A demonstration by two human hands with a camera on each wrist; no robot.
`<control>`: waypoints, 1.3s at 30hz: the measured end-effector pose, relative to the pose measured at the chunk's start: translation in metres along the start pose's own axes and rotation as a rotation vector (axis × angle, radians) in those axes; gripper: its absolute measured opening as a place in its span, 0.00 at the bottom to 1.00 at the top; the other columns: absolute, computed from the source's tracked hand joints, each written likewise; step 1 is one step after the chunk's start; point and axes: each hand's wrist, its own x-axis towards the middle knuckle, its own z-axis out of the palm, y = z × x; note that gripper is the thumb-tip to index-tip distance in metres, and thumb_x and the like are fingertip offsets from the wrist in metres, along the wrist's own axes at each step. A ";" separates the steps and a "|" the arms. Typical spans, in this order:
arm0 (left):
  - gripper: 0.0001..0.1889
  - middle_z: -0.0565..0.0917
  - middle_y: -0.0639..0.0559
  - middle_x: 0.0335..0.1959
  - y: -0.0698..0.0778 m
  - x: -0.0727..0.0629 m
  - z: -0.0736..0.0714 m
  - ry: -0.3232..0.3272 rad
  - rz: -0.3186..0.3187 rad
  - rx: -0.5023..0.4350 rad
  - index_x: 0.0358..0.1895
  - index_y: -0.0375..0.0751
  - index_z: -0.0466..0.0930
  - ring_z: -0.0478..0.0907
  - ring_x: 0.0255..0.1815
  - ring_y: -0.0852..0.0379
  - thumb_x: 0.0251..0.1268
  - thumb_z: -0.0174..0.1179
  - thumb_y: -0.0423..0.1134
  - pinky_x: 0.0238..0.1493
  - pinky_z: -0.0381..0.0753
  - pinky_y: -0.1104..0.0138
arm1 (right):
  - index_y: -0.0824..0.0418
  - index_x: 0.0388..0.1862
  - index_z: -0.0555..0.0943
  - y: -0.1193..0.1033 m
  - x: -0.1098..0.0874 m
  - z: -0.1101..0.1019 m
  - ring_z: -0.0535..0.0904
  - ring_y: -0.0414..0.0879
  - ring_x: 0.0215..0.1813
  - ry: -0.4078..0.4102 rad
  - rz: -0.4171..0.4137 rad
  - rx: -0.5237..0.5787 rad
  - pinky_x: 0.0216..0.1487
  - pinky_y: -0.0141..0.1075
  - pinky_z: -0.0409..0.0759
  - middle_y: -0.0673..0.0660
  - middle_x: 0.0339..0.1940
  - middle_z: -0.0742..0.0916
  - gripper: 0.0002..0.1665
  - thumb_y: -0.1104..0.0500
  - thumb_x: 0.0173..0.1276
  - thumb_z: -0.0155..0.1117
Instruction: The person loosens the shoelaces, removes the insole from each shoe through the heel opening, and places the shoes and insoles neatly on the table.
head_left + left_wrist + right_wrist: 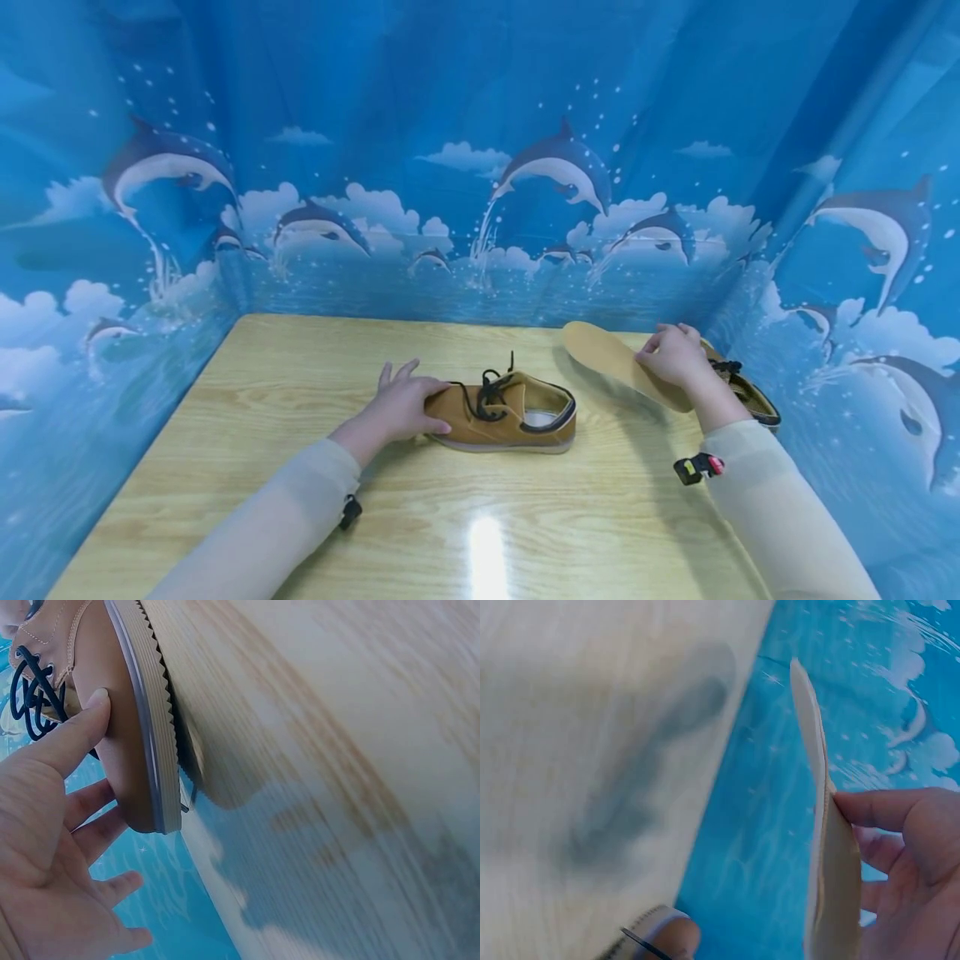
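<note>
A brown lace-up shoe (pixel 457 417) with black laces sits sole down on the table in the head view, toe pointing left. My left hand (pixel 401 406) holds its toe, thumb on the near side and some fingers behind; the other fingers spread away in the left wrist view. Above the table to the right, my right hand (pixel 672 354) pinches a tan insole (pixel 600 352) by its edge. Seen edge-on in the right wrist view, the insole (pixel 838 877) shows a pale face and a tan face. Inside the brown shoe, a whitish footbed is visible.
Another brown shoe (pixel 757 404) stands at the table's right edge, partly hidden behind my right hand and wrist. The wood-grain table (pixel 420 517) meets a blue dolphin-print curtain (pixel 390 275) at the back and both sides.
</note>
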 end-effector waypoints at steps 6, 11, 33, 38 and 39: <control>0.40 0.76 0.51 0.68 -0.002 0.001 0.002 0.003 0.002 0.013 0.69 0.52 0.75 0.49 0.79 0.36 0.51 0.74 0.60 0.74 0.32 0.34 | 0.61 0.20 0.76 0.003 0.006 0.021 0.42 0.79 0.75 0.029 0.066 0.026 0.65 0.78 0.49 0.76 0.75 0.62 0.20 0.55 0.73 0.60; 0.40 0.76 0.51 0.68 -0.002 0.001 0.002 0.002 0.000 0.005 0.69 0.52 0.75 0.49 0.79 0.36 0.51 0.74 0.59 0.74 0.31 0.33 | 0.57 0.13 0.70 0.003 0.009 0.033 0.46 0.80 0.74 0.042 0.103 0.014 0.65 0.74 0.54 0.76 0.74 0.66 0.26 0.54 0.73 0.58; 0.40 0.76 0.51 0.69 -0.004 0.001 0.005 0.009 0.001 -0.006 0.69 0.51 0.75 0.49 0.79 0.35 0.51 0.75 0.58 0.73 0.30 0.34 | 0.62 0.22 0.81 0.007 0.023 0.067 0.58 0.76 0.68 0.028 0.162 -0.096 0.55 0.66 0.71 0.69 0.45 0.83 0.18 0.52 0.68 0.59; 0.40 0.76 0.51 0.69 -0.003 0.000 0.004 0.013 0.004 -0.007 0.69 0.51 0.75 0.49 0.79 0.35 0.52 0.74 0.58 0.73 0.31 0.33 | 0.61 0.18 0.78 0.007 0.024 0.072 0.59 0.76 0.68 0.029 0.142 -0.108 0.58 0.62 0.74 0.67 0.38 0.84 0.19 0.53 0.66 0.59; 0.40 0.76 0.51 0.69 -0.003 0.000 0.004 0.014 0.006 -0.006 0.69 0.51 0.75 0.49 0.79 0.35 0.52 0.74 0.58 0.73 0.31 0.33 | 0.61 0.18 0.78 0.007 0.024 0.072 0.60 0.75 0.67 0.027 0.137 -0.115 0.58 0.62 0.74 0.66 0.37 0.84 0.19 0.53 0.66 0.59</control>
